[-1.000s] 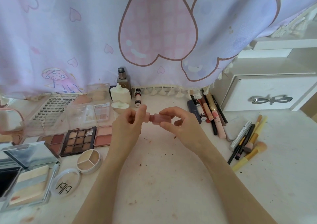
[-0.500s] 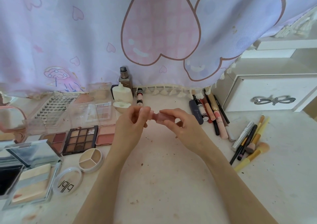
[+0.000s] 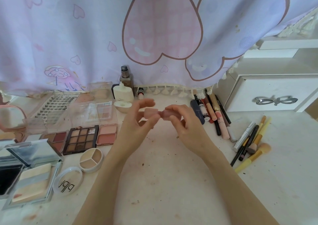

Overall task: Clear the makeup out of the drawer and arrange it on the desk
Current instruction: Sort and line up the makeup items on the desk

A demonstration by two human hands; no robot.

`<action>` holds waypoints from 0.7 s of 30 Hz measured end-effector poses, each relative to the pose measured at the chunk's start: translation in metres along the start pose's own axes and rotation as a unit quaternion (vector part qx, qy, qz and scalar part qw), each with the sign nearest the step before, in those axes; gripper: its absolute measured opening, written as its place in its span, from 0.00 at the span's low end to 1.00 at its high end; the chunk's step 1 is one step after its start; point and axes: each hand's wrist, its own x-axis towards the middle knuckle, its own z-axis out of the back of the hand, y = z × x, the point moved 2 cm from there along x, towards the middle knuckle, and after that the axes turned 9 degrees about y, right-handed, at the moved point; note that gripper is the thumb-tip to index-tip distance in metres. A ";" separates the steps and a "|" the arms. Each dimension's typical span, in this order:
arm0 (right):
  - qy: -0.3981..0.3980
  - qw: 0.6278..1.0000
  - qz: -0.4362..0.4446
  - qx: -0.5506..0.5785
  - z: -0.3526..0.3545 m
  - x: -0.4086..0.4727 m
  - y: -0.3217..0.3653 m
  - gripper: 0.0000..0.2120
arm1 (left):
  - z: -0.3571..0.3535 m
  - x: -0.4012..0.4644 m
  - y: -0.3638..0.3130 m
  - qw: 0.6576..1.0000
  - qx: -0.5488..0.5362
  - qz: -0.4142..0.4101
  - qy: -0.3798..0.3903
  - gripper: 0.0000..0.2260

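**Now, capping the pink tube before we set it down**

Here our left hand (image 3: 137,121) and right hand (image 3: 182,123) each pinch one end of the small dusty-pink plastic lip tube (image 3: 157,115), raised over the pale speckled surface (image 3: 163,181). We should press both halves straight together. Bare room lies below our wrists; the lipstick row (image 3: 211,116) crowds our right.

Desk (image 3: 172,181) with palettes (image 3: 80,139), brushes (image 3: 254,149)

Our two hands meet above the desk.
Our left hand (image 3: 137,121) and right hand (image 3: 185,123) pinch with curled fingers, forearms angled inward.
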 end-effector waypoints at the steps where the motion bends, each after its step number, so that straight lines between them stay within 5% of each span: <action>1: -0.005 1.000 -0.010 0.021 0.001 0.001 -0.002 0.12 | -0.001 0.000 0.001 0.999 0.015 -0.022 0.019 0.11; 6: 0.001 0.999 -0.003 0.048 0.001 0.001 0.000 0.14 | -0.001 0.001 0.005 0.998 0.053 -0.012 -0.041 0.02; 11: 0.030 0.999 0.012 0.002 -0.005 0.000 0.003 0.11 | 0.002 0.002 0.011 0.988 0.063 0.080 -0.113 0.15; 17: 0.032 0.990 0.069 -0.119 -0.008 0.001 0.004 0.11 | 0.000 0.000 0.013 0.975 -0.030 0.170 -0.141 0.17; 21: -0.025 0.997 0.010 -0.076 -0.004 0.002 0.000 0.11 | 0.003 0.001 0.009 0.979 0.022 0.140 -0.143 0.18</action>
